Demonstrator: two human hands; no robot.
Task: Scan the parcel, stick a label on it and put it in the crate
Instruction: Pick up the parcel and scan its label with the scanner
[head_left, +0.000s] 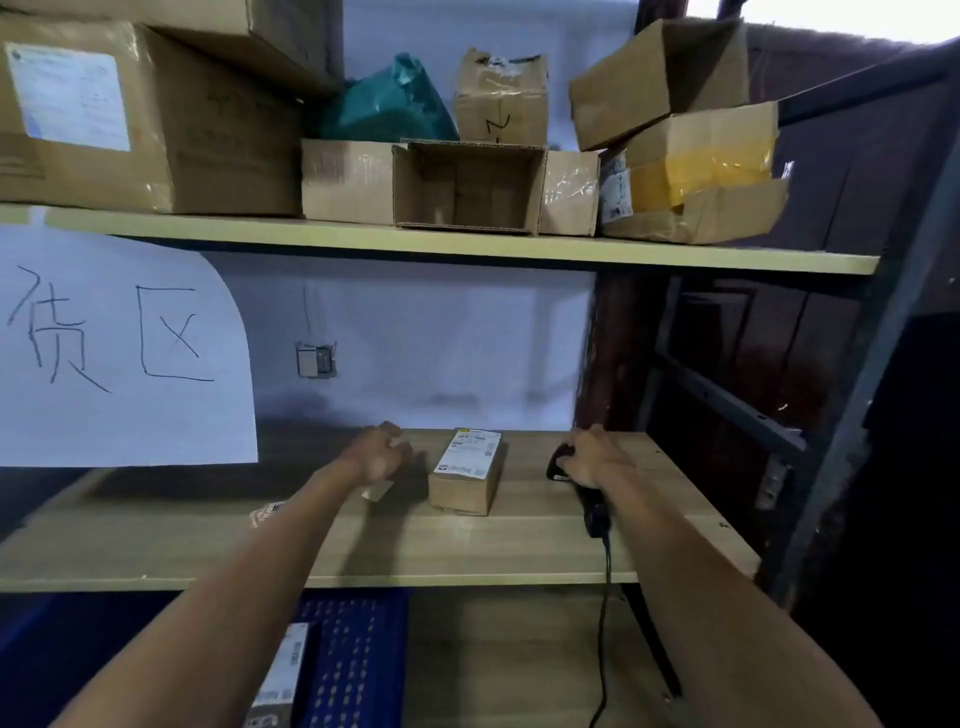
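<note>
A small brown cardboard parcel (466, 478) with a white shipping label on top lies on the wooden middle shelf (363, 545). My left hand (379, 452) hovers just left of it, fingers curled and apart, holding nothing. My right hand (592, 457) rests on the black handheld scanner (576, 486) to the parcel's right; the scanner's cable hangs down over the shelf edge. A small pale label (378, 491) lies on the shelf below my left hand. The blue perforated crate (353, 660) sits below the shelf, with a labelled box partly visible inside.
The upper shelf (467, 241) carries several cardboard boxes, an open empty box (467, 187) and a teal bag (389, 104). A white paper sign (119, 343) with handwriting hangs at left. A dark metal rack post (857, 415) stands at right. A sheet of stickers (265, 514) lies near my left forearm.
</note>
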